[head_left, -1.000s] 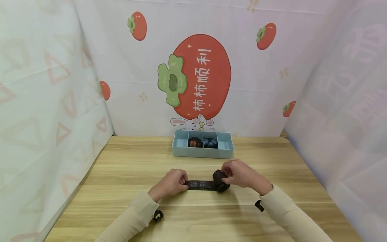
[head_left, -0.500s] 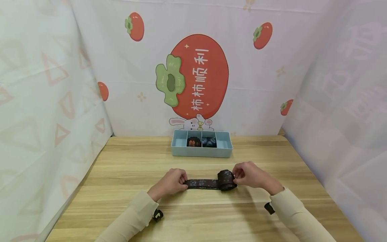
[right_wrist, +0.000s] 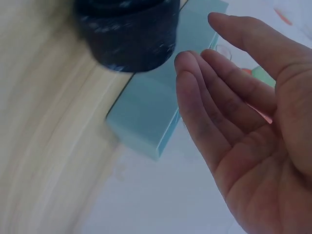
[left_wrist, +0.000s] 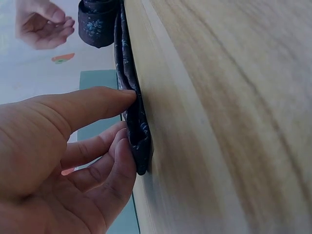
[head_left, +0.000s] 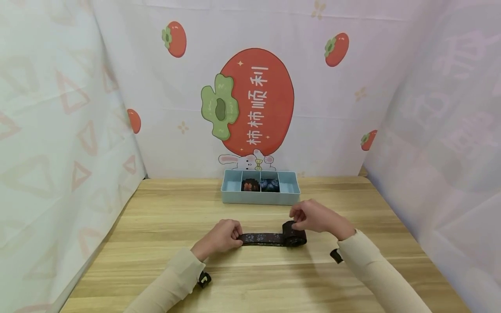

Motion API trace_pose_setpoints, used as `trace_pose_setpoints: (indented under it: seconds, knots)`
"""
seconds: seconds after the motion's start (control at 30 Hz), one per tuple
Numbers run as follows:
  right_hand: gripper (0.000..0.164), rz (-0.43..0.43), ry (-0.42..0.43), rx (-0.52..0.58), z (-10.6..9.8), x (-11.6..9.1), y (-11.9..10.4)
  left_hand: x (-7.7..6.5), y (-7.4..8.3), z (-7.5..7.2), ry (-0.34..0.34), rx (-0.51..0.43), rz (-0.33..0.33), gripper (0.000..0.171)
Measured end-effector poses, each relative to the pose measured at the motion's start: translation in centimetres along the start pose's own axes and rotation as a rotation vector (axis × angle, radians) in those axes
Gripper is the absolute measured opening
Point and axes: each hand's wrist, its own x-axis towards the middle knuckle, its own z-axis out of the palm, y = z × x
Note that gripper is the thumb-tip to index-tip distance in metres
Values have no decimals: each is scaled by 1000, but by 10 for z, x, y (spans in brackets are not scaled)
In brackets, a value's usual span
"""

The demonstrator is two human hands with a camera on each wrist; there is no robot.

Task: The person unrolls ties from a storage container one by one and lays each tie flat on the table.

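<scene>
Dark flowered strip (head_left: pixel 262 238) lies on the wooden table (head_left: pixel 168 204) at lower centre of the head frame, flat along its left part and wound into a roll (head_left: pixel 295 238) at its right end. Left hand (head_left: pixel 219 236): thumb and fingertips pinch the flat left end. Right hand (head_left: pixel 315 216): fingers released, loosely bent, just beside the roll; a gap between the two shows at upper left of the left wrist frame. Light-blue tray (head_left: pixel 261 198), four compartments, stands at centre of the head frame; orange-flowered roll (head_left: pixel 250 185) in second compartment from left, blue-flowered roll (head_left: pixel 270 185) in third. White backdrop (head_left: pixel 321 121) with red fruit prints fills upper part. Beige sleeves (head_left: pixel 381 269) enter from bottom edge.
</scene>
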Motion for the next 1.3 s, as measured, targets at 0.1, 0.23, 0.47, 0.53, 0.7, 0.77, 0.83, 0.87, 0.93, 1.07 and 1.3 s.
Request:
trace_pose_setpoints:
  seconds: [0.1, 0.23, 0.47, 0.53, 0.7, 0.77, 0.83, 0.87, 0.93, 1.07, 1.3]
  knots:
    - [17, -12, -23, -32, 4, 17, -9, -1, 0, -1, 0, 0, -2, 15]
    - [18, -54, -33, -107, 14, 35, -15, -2, 1, -2, -9, -3, -5, 16]
    - [18, -61, -32, -253, 34, 43, -19, -1, -1, 2, -18, 2, -3, 16]
    - [20, -61, -32, -284, 38, 41, -20, -1, -1, 3, -21, 0, -5, 16]
    - [27, -57, -16, -333, 38, 32, -24, 1, -2, 2, -13, -5, -16, 16]
    - [28, -55, -10, -345, 35, 27, -25, 1, -3, 2, -8, -1, -17, 16]
    - [28, -56, -4, -354, 33, 22, -24, 2, -3, 2, -6, 1, -14, 16]
    - [27, -56, -3, -357, 31, 20, -22, 2, -3, 2, -8, 4, -14, 16]
    - [26, -62, 5, -360, 28, 14, -18, 3, -2, 2, -11, 5, -11, 15]
    - [27, -85, 24, -353, 19, 4, -9, 3, -2, 2, -14, 4, -3, 15]
    - [21, -84, 42, -338, 2, -12, 3, 2, -2, 0, -13, 9, -9, 16]
